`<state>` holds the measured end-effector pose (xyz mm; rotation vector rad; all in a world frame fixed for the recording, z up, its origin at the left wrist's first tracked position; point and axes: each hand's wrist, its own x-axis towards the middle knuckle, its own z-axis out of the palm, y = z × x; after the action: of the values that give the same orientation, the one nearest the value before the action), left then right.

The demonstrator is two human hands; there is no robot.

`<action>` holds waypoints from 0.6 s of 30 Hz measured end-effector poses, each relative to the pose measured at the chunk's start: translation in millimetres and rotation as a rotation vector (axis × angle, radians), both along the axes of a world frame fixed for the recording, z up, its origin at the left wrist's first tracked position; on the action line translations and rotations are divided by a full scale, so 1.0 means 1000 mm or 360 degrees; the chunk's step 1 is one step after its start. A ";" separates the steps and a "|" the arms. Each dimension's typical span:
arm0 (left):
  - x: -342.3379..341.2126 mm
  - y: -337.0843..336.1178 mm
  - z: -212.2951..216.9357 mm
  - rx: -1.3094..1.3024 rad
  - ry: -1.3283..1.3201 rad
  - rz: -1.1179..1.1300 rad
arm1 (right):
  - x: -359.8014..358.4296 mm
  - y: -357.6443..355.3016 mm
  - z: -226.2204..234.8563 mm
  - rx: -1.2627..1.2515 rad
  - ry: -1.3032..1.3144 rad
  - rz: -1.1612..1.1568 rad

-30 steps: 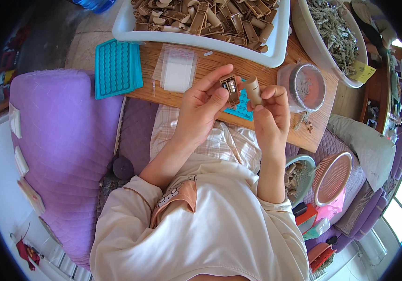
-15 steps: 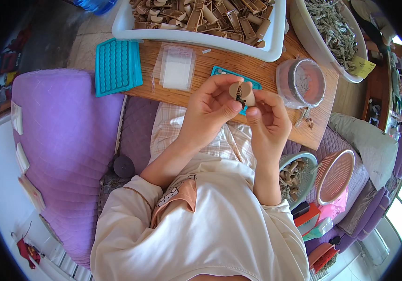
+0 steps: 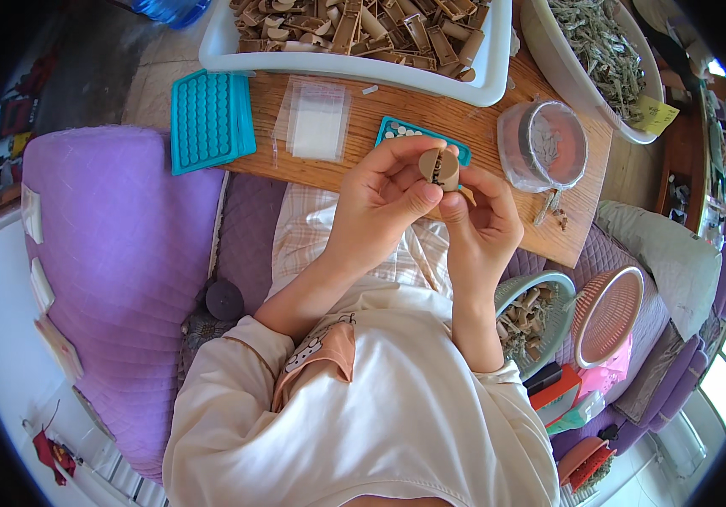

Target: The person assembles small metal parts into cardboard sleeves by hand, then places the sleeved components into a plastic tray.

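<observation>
Between my two hands, above the near edge of the table, is a small tan plastic cylinder [image 3: 446,167] made of two half-round shells. A dark, uneven strip shows along the seam between the halves; its kind is too small to tell. My left hand [image 3: 382,190] pinches one side with thumb and fingers. From the other side, my right hand [image 3: 483,215] grips it with thumb and fingertips. Just behind the fingers lies a small teal tray [image 3: 447,145] with several round white pieces in it, partly hidden by my hands.
A white bin [image 3: 338,68] heaped with tan half shells stands at the back. Stacked teal trays [image 3: 211,118] and clear plastic bags [image 3: 319,122] lie left on the wooden table [image 3: 574,224]. A clear round tub [image 3: 515,152], a basin [image 3: 540,51] and two baskets [image 3: 549,346] [image 3: 608,317] are right.
The two tan halves have come closer together, narrowing the gap between them. The cylinder is turned slightly, and both hands have shifted a little, uncovering more of the white pieces in the teal tray.
</observation>
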<state>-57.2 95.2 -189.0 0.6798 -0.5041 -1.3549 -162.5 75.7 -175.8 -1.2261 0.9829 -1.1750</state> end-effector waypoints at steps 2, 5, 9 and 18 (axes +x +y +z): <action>0.000 0.000 0.002 -0.0007 -0.0057 -0.0012 | -0.001 0.000 -0.001 -0.0007 0.0048 0.0003; 0.000 0.000 0.004 0.0022 -0.0231 -0.0007 | -0.001 -0.001 -0.005 -0.0008 0.0087 0.0018; -0.010 0.002 0.009 -0.0042 -0.0468 0.0138 | 0.002 -0.002 -0.005 0.0018 0.0160 0.0063; -0.010 0.001 -0.004 -0.0281 -0.1050 0.0361 | 0.013 0.001 -0.005 -0.0500 0.0705 0.0221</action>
<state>-67.0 96.6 -193.1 1.0049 -1.0250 -0.8403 -149.8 76.2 -180.4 -1.8307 1.0358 -0.9909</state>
